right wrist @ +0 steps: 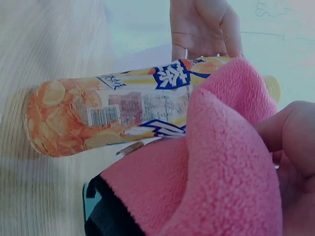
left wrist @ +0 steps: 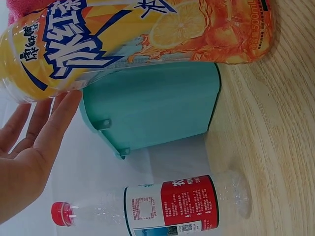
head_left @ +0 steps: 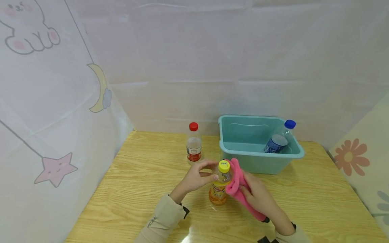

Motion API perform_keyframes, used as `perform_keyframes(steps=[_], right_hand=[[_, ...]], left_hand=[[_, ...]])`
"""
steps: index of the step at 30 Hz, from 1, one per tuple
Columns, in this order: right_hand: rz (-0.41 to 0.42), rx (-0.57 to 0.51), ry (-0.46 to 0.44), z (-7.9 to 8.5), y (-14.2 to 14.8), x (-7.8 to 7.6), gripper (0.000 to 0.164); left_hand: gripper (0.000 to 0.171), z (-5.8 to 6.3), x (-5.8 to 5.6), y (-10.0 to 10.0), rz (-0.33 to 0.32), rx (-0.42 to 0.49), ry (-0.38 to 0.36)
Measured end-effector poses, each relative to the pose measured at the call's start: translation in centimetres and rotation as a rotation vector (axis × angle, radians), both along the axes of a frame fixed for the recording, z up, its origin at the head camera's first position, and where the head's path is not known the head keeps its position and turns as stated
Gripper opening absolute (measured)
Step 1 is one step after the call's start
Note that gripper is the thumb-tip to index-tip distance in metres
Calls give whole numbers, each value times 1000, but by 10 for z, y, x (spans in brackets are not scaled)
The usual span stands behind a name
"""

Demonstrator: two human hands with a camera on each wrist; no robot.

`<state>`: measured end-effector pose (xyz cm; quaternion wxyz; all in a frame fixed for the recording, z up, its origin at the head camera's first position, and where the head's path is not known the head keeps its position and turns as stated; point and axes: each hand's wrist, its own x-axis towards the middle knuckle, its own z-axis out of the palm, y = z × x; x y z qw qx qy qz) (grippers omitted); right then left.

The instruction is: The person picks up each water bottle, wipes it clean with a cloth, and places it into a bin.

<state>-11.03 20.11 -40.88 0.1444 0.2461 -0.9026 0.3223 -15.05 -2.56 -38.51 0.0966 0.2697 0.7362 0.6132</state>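
A bottle of iced tea (head_left: 217,193) with a yellow cap and an orange-yellow label stands upright on the table. My left hand (head_left: 199,176) holds it near the shoulder, thumb in front and fingers toward the back. From the other side, my right hand (head_left: 258,192) grips a folded pink cloth (head_left: 237,184) with black edging. The cloth lies against the upper part of the bottle, covering some of its side in the right wrist view. Behind my left hand stands a clear bottle (head_left: 193,145) with a red cap and red-and-white label.
A teal plastic bin (head_left: 261,162) sits at the back right of the wooden table (head_left: 136,182). Inside it leans a blue-capped bottle (head_left: 276,141) with a blue label, its cap above the rim. White printed sheeting (head_left: 182,67) hangs behind and at the sides.
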Motion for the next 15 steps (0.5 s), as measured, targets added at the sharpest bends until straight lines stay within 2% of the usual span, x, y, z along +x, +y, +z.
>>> perform_keyframes(steps=[10,15], right_hand=[[-64,-39,-136,-4,-8,-1,35],[-85,-63,-189,-9,-8,-2,37]], left_hand=[[40,-2,1,0,16,31,-3],[40,-3,2,1,21,32,-14]])
